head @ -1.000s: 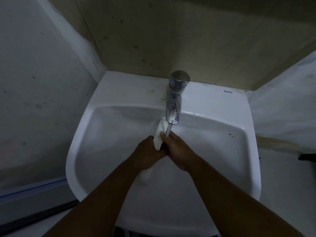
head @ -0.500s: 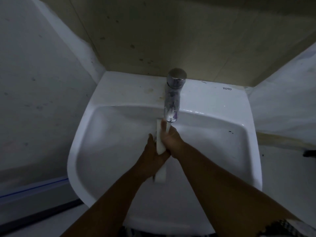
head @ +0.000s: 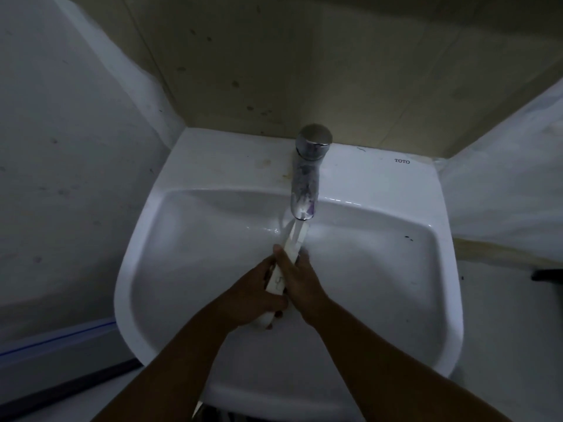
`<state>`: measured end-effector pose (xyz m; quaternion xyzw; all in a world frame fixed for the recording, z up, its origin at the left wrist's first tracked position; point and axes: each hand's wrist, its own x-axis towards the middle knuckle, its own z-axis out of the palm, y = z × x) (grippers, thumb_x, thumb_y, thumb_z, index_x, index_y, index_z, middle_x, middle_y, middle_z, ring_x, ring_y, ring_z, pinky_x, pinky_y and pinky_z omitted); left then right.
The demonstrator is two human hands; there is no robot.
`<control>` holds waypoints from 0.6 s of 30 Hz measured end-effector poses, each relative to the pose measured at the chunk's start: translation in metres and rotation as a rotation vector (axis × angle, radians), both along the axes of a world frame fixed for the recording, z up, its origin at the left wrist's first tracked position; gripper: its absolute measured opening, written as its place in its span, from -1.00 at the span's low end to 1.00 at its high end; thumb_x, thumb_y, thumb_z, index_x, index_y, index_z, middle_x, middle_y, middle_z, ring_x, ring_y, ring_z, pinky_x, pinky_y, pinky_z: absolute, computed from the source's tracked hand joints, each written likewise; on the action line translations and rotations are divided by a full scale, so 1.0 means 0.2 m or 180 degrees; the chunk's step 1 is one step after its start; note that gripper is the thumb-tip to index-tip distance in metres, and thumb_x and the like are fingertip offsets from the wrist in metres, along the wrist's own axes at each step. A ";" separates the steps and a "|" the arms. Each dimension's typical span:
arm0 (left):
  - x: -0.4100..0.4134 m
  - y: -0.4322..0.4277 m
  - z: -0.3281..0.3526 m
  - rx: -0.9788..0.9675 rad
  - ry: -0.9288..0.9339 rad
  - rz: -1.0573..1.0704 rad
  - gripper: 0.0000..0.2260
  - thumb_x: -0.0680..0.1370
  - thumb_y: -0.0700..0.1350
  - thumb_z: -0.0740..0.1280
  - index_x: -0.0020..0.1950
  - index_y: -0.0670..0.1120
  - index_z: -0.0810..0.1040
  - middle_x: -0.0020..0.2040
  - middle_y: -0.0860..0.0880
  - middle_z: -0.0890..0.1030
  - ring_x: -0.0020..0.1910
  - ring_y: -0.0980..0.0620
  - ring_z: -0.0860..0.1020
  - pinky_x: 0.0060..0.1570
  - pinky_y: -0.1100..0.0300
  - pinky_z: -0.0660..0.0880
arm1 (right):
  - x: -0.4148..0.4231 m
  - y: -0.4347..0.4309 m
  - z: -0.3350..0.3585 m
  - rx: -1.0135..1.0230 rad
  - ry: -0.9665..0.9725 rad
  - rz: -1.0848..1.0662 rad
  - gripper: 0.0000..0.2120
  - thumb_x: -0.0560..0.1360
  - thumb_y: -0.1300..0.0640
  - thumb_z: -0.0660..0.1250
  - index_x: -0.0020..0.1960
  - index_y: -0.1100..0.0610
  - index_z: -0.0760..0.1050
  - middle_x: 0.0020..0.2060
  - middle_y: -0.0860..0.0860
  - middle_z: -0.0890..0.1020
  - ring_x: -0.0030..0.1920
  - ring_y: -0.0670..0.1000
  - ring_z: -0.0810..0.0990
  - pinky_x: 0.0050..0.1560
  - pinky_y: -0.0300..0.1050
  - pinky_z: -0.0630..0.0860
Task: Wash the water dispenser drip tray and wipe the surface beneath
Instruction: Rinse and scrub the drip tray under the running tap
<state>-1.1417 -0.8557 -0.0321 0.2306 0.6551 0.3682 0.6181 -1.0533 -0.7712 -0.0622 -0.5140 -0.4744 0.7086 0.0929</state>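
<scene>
Both hands are over the basin, and between them I've got the drip tray (head: 281,271), a slim white piece held on edge with its far end tipped up toward the tap (head: 306,178). My left hand (head: 254,295) is wrapped around the near end, fingers curled under it; my right hand (head: 297,278) lies along the other side, thumb reaching up the top edge, fingers closed against the far face. Firm hold from both, neither one spread wide.

Water (head: 298,231) is running in a steady stream from the spout and landing right at the tray's upper tip, so it should sheet down the length of the piece into the sink (head: 182,269). That's the angle I want, I'd say: keep it tilted so the runoff carries the grime away from my fingers.

To do this well, I'd slide the right thumb along the edge and rub, then turn the tray so the other face meets the stream. Wet plastic will be slippery, so the left grip should stay snug. Light is poor here; I can't tell whether any residue remains. The wiping under the dispenser looks not yet started.
</scene>
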 end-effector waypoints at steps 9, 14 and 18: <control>-0.22 0.11 -0.02 0.0069 0.0766 -0.0661 -0.28 0.34 -0.22 0.46 0.44 0.18 0.34 0.17 0.02 0.58 -0.03 0.06 0.59 -0.23 0.24 0.49 | 0.09 0.17 0.07 0.0037 0.0416 0.0561 -0.72 0.42 0.13 0.54 0.07 0.20 0.62 -0.03 0.16 0.72 -0.09 0.06 0.68 -0.15 -0.09 0.51; -0.22 0.20 0.00 0.0170 0.2272 -0.0751 -0.52 0.29 0.04 0.48 0.16 -0.08 0.56 0.00 -0.02 0.63 -0.01 -0.02 0.61 -0.14 0.21 0.42 | 0.02 0.12 0.07 0.0084 -0.0115 -0.0758 -0.65 0.48 -0.13 0.44 0.02 0.15 0.56 -0.10 0.18 0.72 -0.16 0.16 0.73 -0.24 0.02 0.64; -0.20 0.22 -0.02 0.0363 0.2470 -0.0903 -0.53 0.26 0.19 0.54 0.01 -0.07 0.60 -0.08 0.02 0.62 -0.15 0.09 0.56 -0.23 0.28 0.38 | 0.03 0.07 0.06 0.0143 -0.0299 -0.1281 -0.62 0.50 -0.26 0.34 -0.01 0.07 0.50 -0.16 0.12 0.70 -0.25 0.12 0.71 -0.30 0.12 0.67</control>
